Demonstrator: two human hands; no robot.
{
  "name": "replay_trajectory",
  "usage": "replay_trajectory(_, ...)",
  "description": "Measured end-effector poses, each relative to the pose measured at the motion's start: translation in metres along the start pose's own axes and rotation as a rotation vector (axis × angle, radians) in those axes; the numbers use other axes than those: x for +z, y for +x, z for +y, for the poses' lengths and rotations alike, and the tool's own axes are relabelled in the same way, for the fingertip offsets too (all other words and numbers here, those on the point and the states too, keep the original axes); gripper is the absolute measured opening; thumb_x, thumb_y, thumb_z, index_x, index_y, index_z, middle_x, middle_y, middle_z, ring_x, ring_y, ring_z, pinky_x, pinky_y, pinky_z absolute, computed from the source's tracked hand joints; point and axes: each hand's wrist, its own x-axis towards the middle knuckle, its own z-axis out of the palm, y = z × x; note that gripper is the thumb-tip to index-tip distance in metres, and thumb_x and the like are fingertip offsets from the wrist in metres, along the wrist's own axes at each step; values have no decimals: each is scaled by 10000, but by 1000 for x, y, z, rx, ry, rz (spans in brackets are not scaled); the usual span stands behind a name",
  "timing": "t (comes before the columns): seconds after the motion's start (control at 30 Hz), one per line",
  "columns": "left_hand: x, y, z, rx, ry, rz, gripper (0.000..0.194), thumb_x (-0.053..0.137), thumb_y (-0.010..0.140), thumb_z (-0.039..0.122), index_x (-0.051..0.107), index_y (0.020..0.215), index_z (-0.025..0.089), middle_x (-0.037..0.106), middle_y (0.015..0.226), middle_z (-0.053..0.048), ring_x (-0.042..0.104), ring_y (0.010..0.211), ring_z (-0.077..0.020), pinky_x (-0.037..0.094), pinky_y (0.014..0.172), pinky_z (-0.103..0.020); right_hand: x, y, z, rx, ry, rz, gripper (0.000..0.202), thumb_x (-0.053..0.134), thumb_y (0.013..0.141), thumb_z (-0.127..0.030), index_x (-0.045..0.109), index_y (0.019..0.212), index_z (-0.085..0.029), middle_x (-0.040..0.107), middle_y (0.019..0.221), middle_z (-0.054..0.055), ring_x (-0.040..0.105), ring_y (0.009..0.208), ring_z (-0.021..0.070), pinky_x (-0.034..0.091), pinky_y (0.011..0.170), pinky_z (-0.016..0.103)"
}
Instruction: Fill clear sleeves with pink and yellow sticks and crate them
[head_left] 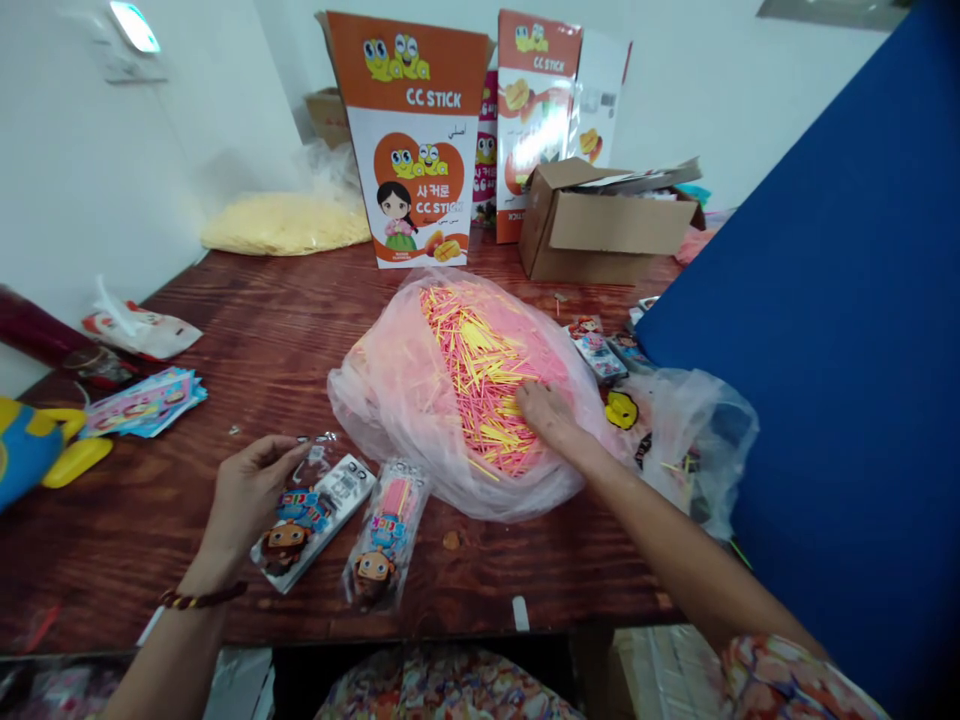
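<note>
My left hand [251, 490] pinches the top edge of a clear plastic packet [300, 510] with a cartoon figure printed on it. This packet lies over a stack of similar flat packets [339, 500]. To the right of the stack lies a packet filled with pink and yellow sticks [386, 535]. My right hand [546, 412] rests in a large open plastic bag [397, 370], its fingers together and curled into a heap of thin pink and yellow sticks [480, 370]. Its fingertips are partly hidden among the sticks.
Tall printed cartons [420, 140] and an open cardboard box [615, 225] stand behind the bag. A blue panel [840, 300] borders the right side, near a clear bag [709, 440]. Printed sheets [150, 400] and a tissue pack [142, 330] lie left; a yellow-filled bag [285, 225] is behind.
</note>
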Motion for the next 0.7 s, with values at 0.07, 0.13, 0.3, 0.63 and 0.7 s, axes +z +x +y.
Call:
replay_trajectory(0.07,0,-3,11,-57,-148,-24,342,812,582,436,685,777,185,660,686,36,582,581,-124,477,530,-215,0,1,0,8,37,8,295,365,947,-89,620,1093,-119,626,1184,195,533,1124,271,341,982,380)
replay_trajectory(0.13,2,-8,21,-124,-270,-33,376,846,530,401,680,791,187,674,713,39,603,601,-129,503,548,-223,-1,1,2,20,94,24,283,373,942,-97,622,1074,-123,624,1182,194,539,1106,265,359,962,368)
replay_trajectory(0.3,17,-19,45,-149,-323,-97,393,863,511,393,677,779,172,628,612,38,539,503,-108,448,469,-214,-6,0,10,75,329,95,196,428,933,-185,615,964,-134,671,1040,168,592,959,246,410,868,351)
replay_trajectory(0.63,105,-37,82,-62,-333,-450,277,784,635,383,667,614,132,529,492,34,430,461,-65,337,467,-196,-24,-7,-6,75,1114,214,461,435,855,-637,545,873,-189,602,657,-1,578,590,148,467,598,293)
replay_trajectory(0.7,122,-38,85,-63,-341,-513,286,773,640,389,655,602,132,524,478,34,430,451,-66,325,460,-198,-28,-12,-15,80,1429,207,431,615,752,-615,540,864,-206,603,665,-15,577,578,143,467,581,292)
